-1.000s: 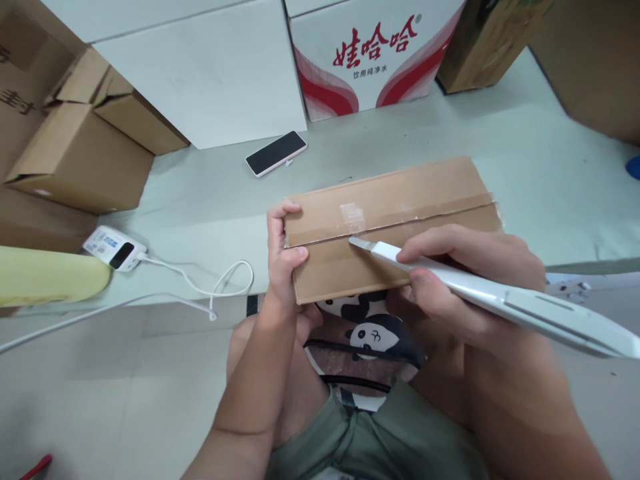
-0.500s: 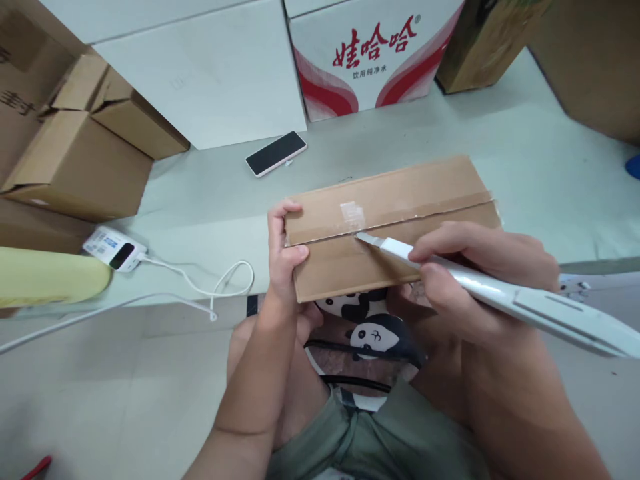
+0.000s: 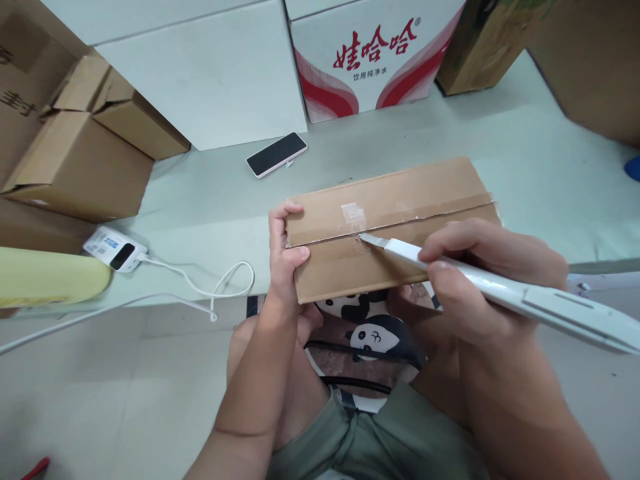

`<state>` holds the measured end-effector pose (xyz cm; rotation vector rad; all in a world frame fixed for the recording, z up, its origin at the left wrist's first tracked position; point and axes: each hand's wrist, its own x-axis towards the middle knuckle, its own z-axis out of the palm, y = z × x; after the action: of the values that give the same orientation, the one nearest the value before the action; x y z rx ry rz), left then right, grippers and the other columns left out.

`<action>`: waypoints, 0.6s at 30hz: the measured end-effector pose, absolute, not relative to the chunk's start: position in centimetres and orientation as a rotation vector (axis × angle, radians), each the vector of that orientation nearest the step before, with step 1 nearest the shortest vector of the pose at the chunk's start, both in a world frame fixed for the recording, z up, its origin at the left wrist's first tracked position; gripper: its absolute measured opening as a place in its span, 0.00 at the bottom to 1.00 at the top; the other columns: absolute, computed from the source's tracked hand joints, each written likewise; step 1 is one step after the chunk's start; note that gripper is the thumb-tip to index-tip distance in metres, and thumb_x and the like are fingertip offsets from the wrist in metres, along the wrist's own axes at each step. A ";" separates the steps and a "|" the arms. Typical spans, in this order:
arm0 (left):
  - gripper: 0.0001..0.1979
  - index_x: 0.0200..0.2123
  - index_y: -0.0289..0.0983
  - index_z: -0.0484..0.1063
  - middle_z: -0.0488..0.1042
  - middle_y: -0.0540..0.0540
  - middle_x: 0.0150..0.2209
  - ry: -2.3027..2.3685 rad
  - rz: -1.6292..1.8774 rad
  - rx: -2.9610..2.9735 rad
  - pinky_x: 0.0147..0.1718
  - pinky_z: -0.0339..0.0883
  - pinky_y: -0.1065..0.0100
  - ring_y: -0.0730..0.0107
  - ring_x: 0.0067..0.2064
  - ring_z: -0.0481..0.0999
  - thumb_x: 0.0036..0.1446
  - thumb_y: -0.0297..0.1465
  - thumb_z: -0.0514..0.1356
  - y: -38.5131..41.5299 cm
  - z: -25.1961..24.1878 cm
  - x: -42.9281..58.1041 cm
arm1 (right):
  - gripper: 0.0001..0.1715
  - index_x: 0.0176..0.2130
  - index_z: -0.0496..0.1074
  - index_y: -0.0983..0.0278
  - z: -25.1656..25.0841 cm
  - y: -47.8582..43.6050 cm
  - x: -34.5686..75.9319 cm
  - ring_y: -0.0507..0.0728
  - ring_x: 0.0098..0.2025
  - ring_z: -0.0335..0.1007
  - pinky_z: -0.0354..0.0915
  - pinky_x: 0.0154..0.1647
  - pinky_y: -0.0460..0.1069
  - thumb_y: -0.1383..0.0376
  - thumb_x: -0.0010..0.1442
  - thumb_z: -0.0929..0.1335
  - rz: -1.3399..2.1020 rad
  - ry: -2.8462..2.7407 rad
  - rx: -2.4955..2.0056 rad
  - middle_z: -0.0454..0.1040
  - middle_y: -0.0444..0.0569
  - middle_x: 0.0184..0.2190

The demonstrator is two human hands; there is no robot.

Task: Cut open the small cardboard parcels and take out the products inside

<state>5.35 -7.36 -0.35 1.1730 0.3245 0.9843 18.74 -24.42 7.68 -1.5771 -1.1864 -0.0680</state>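
Note:
A flat brown cardboard box [image 3: 400,193] lies at the table's near edge, with a seam along its top and a small patch of clear tape [image 3: 353,214] beside the seam. My left hand [image 3: 286,257] grips the box's left end, thumb on top and fingers around the far corner. In my right hand [image 3: 480,273] is a white utility knife [image 3: 500,283], held between thumb and fingers. Its extended blade points left, with the tip at the seam just below the tape patch. Whether the tip is in the cardboard I cannot tell.
Behind the box lie a phone [image 3: 277,154], a large white box [image 3: 215,80] and a red-and-white carton [image 3: 375,60]. Brown boxes [image 3: 85,160], a white device [image 3: 114,249] with a cable [image 3: 200,289] and a yellow object [image 3: 50,277] are at left.
My right hand and the knife have shifted slightly to the right. The blade tip has moved a little right along the seam. My left hand and the box are nearly unmoved.

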 end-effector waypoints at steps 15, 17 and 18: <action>0.24 0.46 0.48 0.76 0.70 0.49 0.48 0.315 0.977 1.162 0.51 0.74 0.60 0.62 0.48 0.72 0.42 0.39 0.72 -7.4 -0.2 5.4 | 0.04 0.27 0.71 0.60 6.8 -25.5 18.5 0.47 0.19 0.55 0.49 0.19 0.47 0.68 0.52 0.67 -0.066 -0.918 -1.487 0.66 0.40 0.19; 0.25 0.46 0.48 0.75 0.70 0.49 0.49 0.323 0.976 1.173 0.49 0.74 0.62 0.62 0.48 0.72 0.41 0.39 0.72 -7.4 -0.2 5.3 | 0.04 0.25 0.69 0.60 6.8 -25.8 18.6 0.48 0.18 0.54 0.48 0.19 0.48 0.67 0.51 0.66 -0.119 -0.824 -1.505 0.65 0.42 0.18; 0.25 0.46 0.48 0.75 0.70 0.49 0.49 0.322 0.977 1.181 0.47 0.74 0.63 0.62 0.48 0.72 0.41 0.40 0.72 -7.3 -0.2 5.3 | 0.05 0.23 0.67 0.60 6.9 -25.9 18.8 0.48 0.18 0.53 0.47 0.19 0.48 0.66 0.51 0.66 -0.118 -0.813 -1.552 0.63 0.42 0.17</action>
<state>5.34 -7.35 -0.15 1.1809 0.3221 0.9767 18.77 -25.87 6.87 -1.5521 -0.8133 -0.1184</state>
